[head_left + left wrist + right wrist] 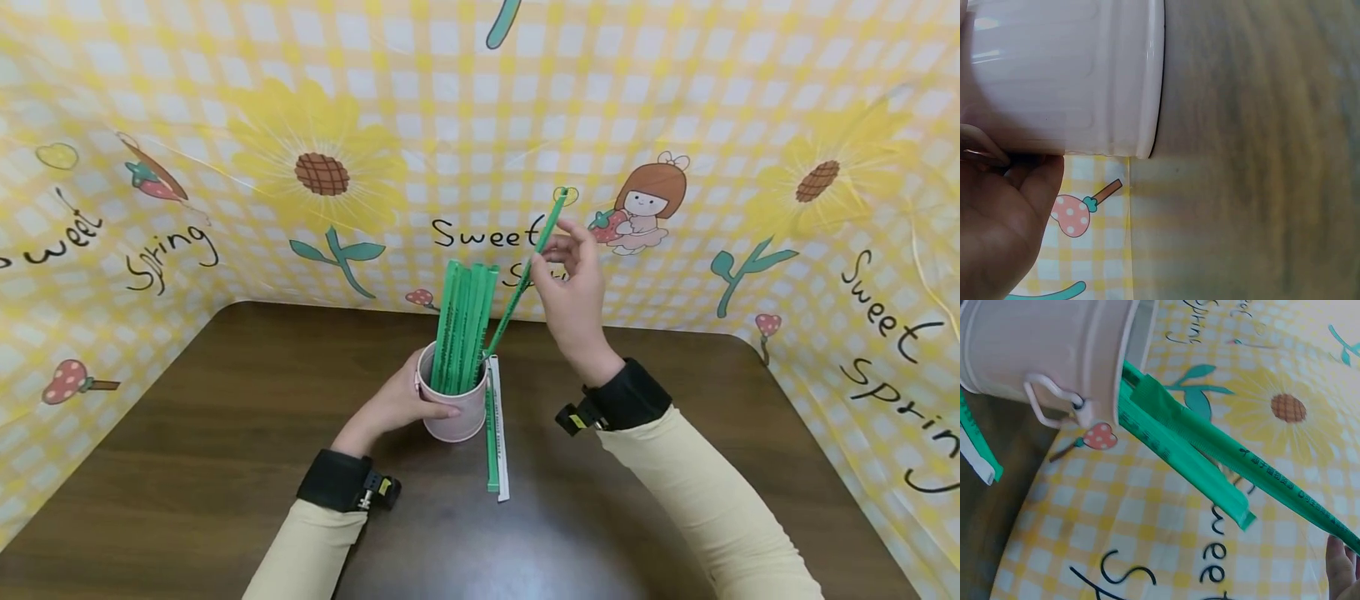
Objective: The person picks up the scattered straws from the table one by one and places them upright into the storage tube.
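A yellow checked backdrop (480, 100) printed with sunflowers and "Sweet Spring" lettering walled in three sides of the dark brown counter (225, 467) I was watching from the head view. Near the middle of it stood a pink cup (454, 410), upright, with a bundle of green wrapped straws (463, 325) standing in it. The left hand (397, 404) was curled round the cup's left side, thumb across the front wall. The right hand (573, 296) was raised above and to the right of the cup, its fingertips pinching one green straw (528, 271) in its upper half. That straw's long axis ran on a slant, its lower end at the cup's right rim and its top pointing up and to the right, towards the backdrop. So the cup lay down and to the left of the right hand, which was the nearer to the straw. One more wrapped straw (495, 429) lay flat on the counter just right of the cup, lengthwise towards me.

From the left wrist, I saw the cup's ribbed wall (1066, 75) close up, with the palm (997, 231) against it.

From the right wrist, the cup (1041, 356) appeared tilted in frame, straws (1185, 456) jutting from its mouth, and the held straw (1272, 481) ran out to the fingertips (1341, 562) at the corner.
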